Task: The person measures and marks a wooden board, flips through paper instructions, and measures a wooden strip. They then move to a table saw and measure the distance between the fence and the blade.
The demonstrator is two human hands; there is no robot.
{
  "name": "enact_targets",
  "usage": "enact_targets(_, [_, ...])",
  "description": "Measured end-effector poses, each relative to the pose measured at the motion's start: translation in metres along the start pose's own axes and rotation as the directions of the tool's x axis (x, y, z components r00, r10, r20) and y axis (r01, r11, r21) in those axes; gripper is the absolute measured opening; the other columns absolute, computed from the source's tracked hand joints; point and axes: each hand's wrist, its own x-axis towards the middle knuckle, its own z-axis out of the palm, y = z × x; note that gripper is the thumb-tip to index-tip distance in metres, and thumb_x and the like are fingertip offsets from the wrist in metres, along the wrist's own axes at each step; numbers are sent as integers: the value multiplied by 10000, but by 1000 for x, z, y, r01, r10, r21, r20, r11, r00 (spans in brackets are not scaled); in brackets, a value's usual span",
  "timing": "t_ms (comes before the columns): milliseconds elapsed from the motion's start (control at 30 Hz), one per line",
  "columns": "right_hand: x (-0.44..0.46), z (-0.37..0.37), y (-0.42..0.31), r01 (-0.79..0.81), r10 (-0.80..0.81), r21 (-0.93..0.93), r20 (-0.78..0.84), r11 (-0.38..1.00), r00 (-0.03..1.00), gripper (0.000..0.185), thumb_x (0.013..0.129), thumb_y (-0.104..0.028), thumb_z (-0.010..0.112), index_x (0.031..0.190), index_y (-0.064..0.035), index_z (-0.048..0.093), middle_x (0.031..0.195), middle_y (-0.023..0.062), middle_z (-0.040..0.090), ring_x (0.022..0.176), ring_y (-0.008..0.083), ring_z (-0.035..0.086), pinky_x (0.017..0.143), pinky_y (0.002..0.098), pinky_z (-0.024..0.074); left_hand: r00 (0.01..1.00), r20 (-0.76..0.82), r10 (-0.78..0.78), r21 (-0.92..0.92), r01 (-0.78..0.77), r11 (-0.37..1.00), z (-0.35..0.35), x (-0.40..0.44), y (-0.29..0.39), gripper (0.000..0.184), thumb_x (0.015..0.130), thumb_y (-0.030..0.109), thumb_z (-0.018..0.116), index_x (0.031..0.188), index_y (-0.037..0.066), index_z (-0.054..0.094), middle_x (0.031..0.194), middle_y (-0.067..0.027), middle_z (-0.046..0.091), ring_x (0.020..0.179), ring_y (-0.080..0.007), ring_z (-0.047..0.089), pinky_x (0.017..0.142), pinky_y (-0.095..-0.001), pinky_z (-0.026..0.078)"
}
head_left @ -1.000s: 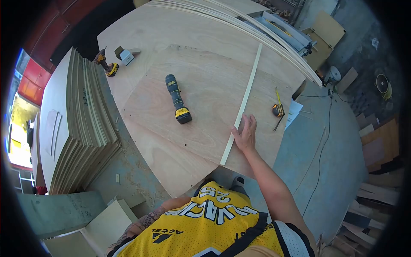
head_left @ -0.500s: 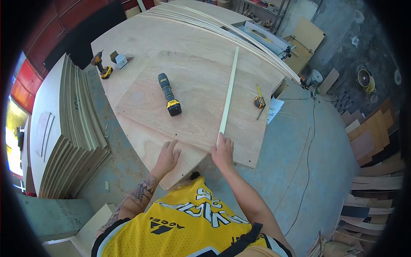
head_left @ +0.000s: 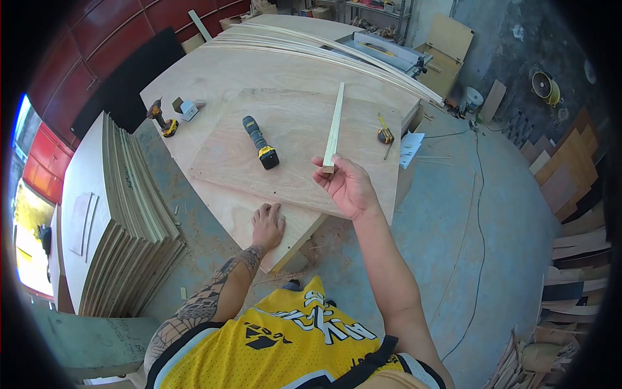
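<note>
Right hand: the hand (head_left: 350,188) pinches the near end of the strip between thumb and fingers; it has turned palm up since the last frame.
Pale strip: long, straight, narrow wood (head_left: 335,129), near end now raised over the sheet, its squared end face showing; whether the far end touches is unclear.
Left hand: the hand (head_left: 268,227) lies palm down, fingers loosely curled, grasping nothing, on the lower board (head_left: 227,206), as before.
Plywood sheet: thin, smooth, faintly grained (head_left: 298,155), askew over that board.
Cordless tool: dark ribbed barrel, yellow-black battery (head_left: 260,141), lying on the sheet.
Tape measure: black-yellow (head_left: 385,135), blade partly out, near the sheet's right edge.
Carton: small, open-flapped (head_left: 188,110), contents hidden, beside an upright drill (head_left: 159,117).
Panel stack: many thin layers (head_left: 136,207), left of the table.
Bucket: pale, round (head_left: 474,97), on the floor; contents unclear.
</note>
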Motion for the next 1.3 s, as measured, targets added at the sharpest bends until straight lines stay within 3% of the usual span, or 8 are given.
enact_targets(400, [38,-91,86,-140,17,-320,-358,937,934,365,1002,-72,500,1354,2,562,1159,243,765,761,216,659,747,408,604,982,-83,171,-166,-183,969,-9,12,-58,445,1031,237,697,1438,69,639,1403,-207,590,1321,-396,562,1146,-534,460])
enact_targets(467, [49,-132,117,-255,-49,-469,-543,846,838,415,1010,-125,474,1402,-7,546,1088,197,759,649,197,618,645,384,582,952,178,249,-630,-84,772,-28,32,-100,324,1059,166,696,1362,52,676,1312,-188,627,1167,-361,654,1005,-467,562])
enact_targets(567, [52,-157,161,-323,-447,-814,-546,482,708,396,1043,-185,568,1388,10,563,1055,176,699,799,287,662,775,451,586,944,-172,282,-495,-331,804,-89,94,-185,270,1078,121,682,1326,15,689,1211,-187,649,1033,-314,691,897,-394,607])
enact_targets(733, [56,-131,205,-554,-723,-823,-306,-127,620,421,1064,-244,662,1396,-1,567,1189,271,585,1119,483,629,983,566,510,845,-519,-129,-398,-105,912,-180,267,-366,514,1004,46,741,1491,23,579,1275,-186,588,1124,-289,618,895,-394,584])
enact_targets(833, [72,-107,211,-687,-745,-717,-393,-119,540,386,1066,-221,659,1382,-18,571,1232,307,562,1166,516,593,1023,585,484,668,-744,19,-7,-35,999,-229,380,-484,669,966,99,798,1574,36,524,1349,-249,593,1226,-412,559,1073,-505,482])
enact_targets(1000, [84,-91,220,-836,-808,-509,-395,-204,437,348,1049,-227,688,1326,-25,628,1233,298,559,1193,497,576,1016,585,499,689,-709,-151,203,405,892,-295,521,-660,987,930,478,803,1693,29,368,1612,-368,456,1536,-504,400,1271,-598,317])
enact_targets(1133, [81,-70,226,-845,-812,-529,-462,-71,357,374,1041,-233,702,1371,-63,661,1238,286,562,1202,491,570,1023,575,510,878,-358,-318,22,348,937,-322,564,-709,1053,898,564,808,1659,-33,391,1545,-383,528,1458,-521,517,1193,-571,455])
enact_targets(1300, [74,-71,236,-850,-811,-524,-473,-55,344,499,1032,-238,714,1520,-153,652,1247,280,571,1186,497,578,1029,569,519,855,-348,-385,137,453,881,-323,565,-693,749,875,495,855,1310,-87,673,1238,-342,740,1265,-517,679,1098,-558,535])
